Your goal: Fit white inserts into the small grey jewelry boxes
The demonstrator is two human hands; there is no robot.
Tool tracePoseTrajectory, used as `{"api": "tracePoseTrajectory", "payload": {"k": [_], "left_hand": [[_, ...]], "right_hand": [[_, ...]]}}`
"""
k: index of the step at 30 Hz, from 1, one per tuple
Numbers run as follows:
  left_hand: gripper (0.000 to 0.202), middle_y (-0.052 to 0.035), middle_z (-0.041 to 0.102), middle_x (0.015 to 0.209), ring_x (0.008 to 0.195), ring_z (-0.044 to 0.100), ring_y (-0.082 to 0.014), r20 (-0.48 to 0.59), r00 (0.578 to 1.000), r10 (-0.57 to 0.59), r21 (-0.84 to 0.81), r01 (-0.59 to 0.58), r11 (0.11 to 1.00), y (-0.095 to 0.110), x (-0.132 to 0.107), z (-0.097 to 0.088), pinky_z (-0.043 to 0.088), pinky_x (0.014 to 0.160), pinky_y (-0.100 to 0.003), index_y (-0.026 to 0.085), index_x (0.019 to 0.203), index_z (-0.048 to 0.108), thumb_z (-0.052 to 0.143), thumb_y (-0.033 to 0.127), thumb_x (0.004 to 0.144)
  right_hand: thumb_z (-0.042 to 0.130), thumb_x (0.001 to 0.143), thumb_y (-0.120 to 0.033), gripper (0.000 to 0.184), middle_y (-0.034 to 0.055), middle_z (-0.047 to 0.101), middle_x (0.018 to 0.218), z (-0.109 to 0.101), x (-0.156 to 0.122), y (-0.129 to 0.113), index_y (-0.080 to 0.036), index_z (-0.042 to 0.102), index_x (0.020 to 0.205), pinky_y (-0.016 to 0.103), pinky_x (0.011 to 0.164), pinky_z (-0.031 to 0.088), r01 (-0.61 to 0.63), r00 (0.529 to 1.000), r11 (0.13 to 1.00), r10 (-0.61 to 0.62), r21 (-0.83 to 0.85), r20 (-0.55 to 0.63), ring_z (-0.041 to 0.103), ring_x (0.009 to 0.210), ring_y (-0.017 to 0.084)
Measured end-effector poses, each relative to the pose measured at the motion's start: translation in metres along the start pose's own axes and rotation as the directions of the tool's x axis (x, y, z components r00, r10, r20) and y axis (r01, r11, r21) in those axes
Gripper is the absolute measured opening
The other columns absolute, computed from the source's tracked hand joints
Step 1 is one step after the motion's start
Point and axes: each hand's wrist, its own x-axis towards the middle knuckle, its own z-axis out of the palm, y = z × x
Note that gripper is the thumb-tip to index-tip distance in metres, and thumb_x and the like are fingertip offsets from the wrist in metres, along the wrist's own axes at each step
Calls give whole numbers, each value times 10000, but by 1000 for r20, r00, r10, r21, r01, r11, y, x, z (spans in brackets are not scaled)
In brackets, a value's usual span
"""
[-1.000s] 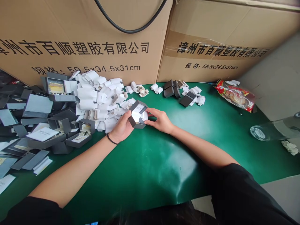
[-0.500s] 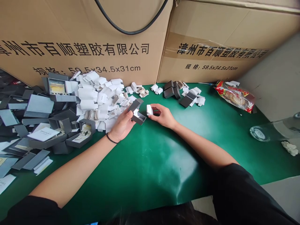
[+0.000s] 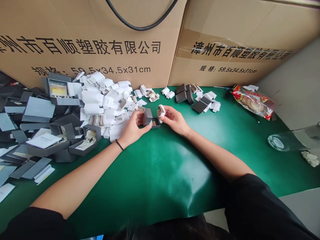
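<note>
My left hand point(image 3: 131, 128) has its fingers closed round a small dark grey box point(image 3: 148, 116), which sits low over the green table with its lid raised. The box's inside faces up and looks mostly bare, with a small pale brown patch. Just to the right, my right hand point(image 3: 177, 120) pinches a white folded insert point(image 3: 161, 109), its rough brownish underside turned toward the box. Left of my left hand spreads a heap of similar white inserts point(image 3: 93, 96).
Opened grey boxes point(image 3: 37, 110) pile up at the left. Several closed dark boxes point(image 3: 183, 93) lie behind my right hand. A red snack packet point(image 3: 255, 101) and a lying clear bottle point(image 3: 292, 137) are at the right. Large cartons point(image 3: 100, 30) stand along the back.
My left hand has turned the box and lowered it toward the table. The insert in my right hand has rotated, so its brownish underside now shows.
</note>
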Motion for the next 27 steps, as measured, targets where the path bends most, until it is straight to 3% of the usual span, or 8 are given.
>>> {"api": "tracePoseTrajectory", "payload": {"k": [6,15,27], "left_hand": [[578,-119,591,1181,1093,586,-258,23,1000,-14,12,14,1000,2,-1,0,466,971,-457,186,1147,465,744,323,660],[587,-112,607,1162,1089,589,-267,26,999,-19,-9,20,1000,4,0,2,453,975,-461,184,1145,477,755,299,641],[589,-107,600,1171,1084,591,-261,25,999,-22,-40,23,999,4,0,1,462,967,-454,186,1138,486,764,283,628]], "right_hand": [[657,761,-515,545,63,640,988,6,0,7,-177,530,1169,329,832,535,59,998,996,-57,-65,25,613,918,173],[618,792,-490,507,78,642,1051,7,2,9,-174,540,1181,367,907,489,163,986,919,-166,-359,22,597,954,193],[609,803,-447,454,91,645,1061,-3,3,-5,-191,559,1175,415,867,479,268,962,773,-186,-575,198,563,958,241]]}}
